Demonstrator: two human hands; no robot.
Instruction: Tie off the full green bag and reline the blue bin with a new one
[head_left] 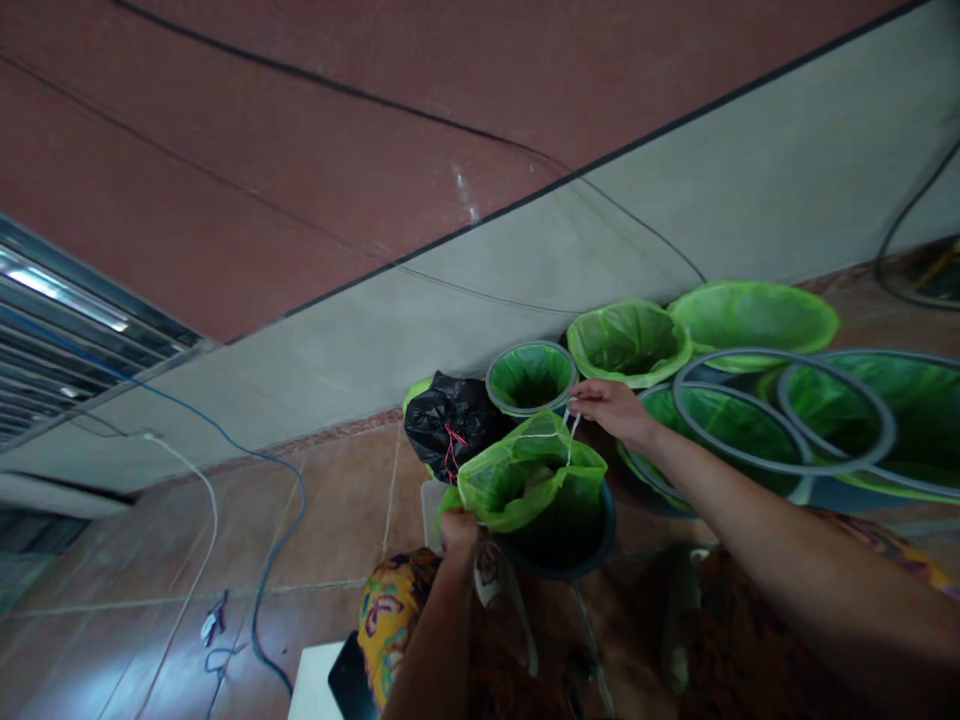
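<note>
A thin green garbage bag (499, 490) hangs half in a dark round bin (606, 525) in front of my feet, its mouth lifted above the rim. At the left side of that mouth, my left hand (457, 530) is closed on the bag's edge. My right hand (611, 408) pinches a white drawstring (571, 425) and holds it above the bag's far right side. The string runs down to the bag's edge. What lies inside the bag is too dark to tell. Behind my left hand sits a tied black bag (450, 415) with a pink string.
Along the wall stand a small green-lined bin (531, 378) and two green-lined bins, one (630, 340) beside the other (754, 315). Several more lined bins are at the right, where a loose grey ring (784, 410) lies across them. A blue cable (277, 550) crosses the tiled floor.
</note>
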